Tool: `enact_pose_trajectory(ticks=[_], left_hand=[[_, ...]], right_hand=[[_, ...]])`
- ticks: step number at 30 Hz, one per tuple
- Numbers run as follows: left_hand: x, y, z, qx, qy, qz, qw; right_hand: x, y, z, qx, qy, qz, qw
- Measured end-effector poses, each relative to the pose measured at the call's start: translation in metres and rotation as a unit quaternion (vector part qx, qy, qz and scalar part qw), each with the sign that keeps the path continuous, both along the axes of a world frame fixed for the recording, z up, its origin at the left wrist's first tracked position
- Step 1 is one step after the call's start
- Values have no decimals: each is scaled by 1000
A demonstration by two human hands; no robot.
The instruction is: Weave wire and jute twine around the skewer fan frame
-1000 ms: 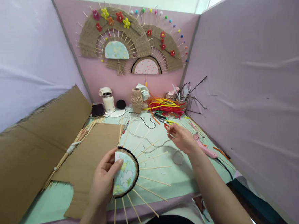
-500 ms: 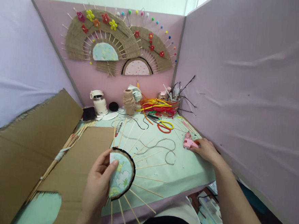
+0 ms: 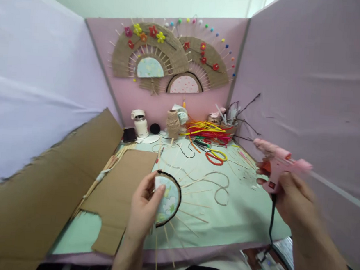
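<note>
My left hand [image 3: 146, 202] grips a half-round fan base [image 3: 167, 200] by its straight edge, thumb on the floral cloth face. Black trim runs along its curved rim, and several thin wooden sticks [image 3: 194, 214] fan out from it over the table. Raised at the right, my right hand [image 3: 289, 196] is closed around the handle of a pink glue gun [image 3: 278, 162]. Its nozzle points left, a glue stick pokes out of the back, and a black cord hangs from the handle. A gap separates the gun from the fan base.
Cardboard sheets [image 3: 124, 184] and bundled sticks [image 3: 103, 173] lie at the left. Scissors [image 3: 215, 156], loose twine [image 3: 222, 187], coloured pipe cleaners [image 3: 208, 130], a twine spool [image 3: 172, 124] and a white bottle [image 3: 140, 124] are farther back. Two finished fans [image 3: 152, 46] hang on the pink panel.
My right hand went from above the scissors to the glue gun on the table's right side, took hold of it and lifted it. My left hand kept its grip on the fan base.
</note>
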State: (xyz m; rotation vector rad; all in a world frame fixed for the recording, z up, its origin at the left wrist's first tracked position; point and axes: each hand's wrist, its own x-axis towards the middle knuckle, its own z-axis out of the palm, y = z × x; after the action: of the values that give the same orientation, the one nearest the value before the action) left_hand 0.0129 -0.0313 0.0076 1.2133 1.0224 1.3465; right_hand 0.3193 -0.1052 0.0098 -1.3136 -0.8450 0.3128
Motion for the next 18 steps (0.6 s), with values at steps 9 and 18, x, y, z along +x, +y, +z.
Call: enact_pose_trajectory(ticks=[9,18], left_hand=[[3,-20,3,54,141,35,988],[-3,-27,-2,59,101,37,992]], right_hand=[[-112,-14,-5,-67,41,250,965],[-128,-12,0,-94,-64,274,955]])
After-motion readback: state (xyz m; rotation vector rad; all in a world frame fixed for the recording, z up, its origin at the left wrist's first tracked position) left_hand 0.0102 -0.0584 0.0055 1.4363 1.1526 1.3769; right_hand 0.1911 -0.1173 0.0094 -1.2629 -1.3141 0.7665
